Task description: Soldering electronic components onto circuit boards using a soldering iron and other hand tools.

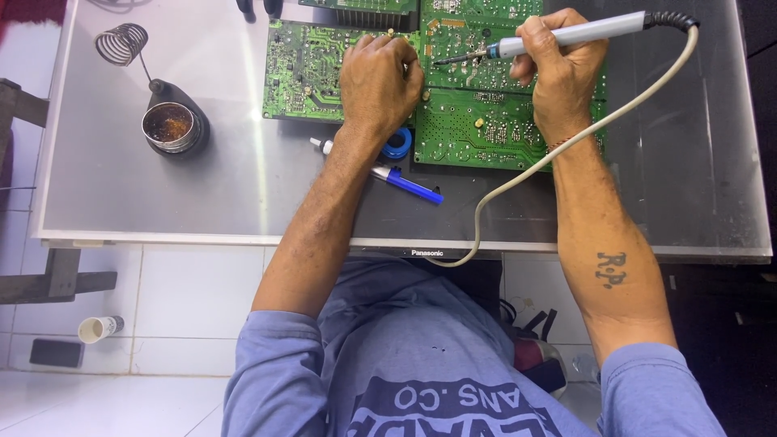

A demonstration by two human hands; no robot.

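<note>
- Green circuit board (486,121) lies under both hands; the soldering appears under way, with no sign of how many joints remain.
- Right hand (558,69) grips the soldering iron (566,34), tip on the board; left hand (379,81) rests curled on it.
- Blue desoldering pump (409,186) lies unused just behind the left wrist; the iron stand (166,121) sits well left.

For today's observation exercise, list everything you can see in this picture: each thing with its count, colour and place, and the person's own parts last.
circuit boards: at least three, green, side by side at the far middle of the table
soldering iron: one, grey with a cream cord, in the right hand, tip over a board
iron stand: one, black base with a metal coil and a round tin, far left of the table
solder pump: one, blue and white, lying under the left forearm
table: one, shiny grey top
small tube: one, white, on the tiled floor at left
left hand: pressed flat on the boards
right hand: gripping the soldering iron
</note>
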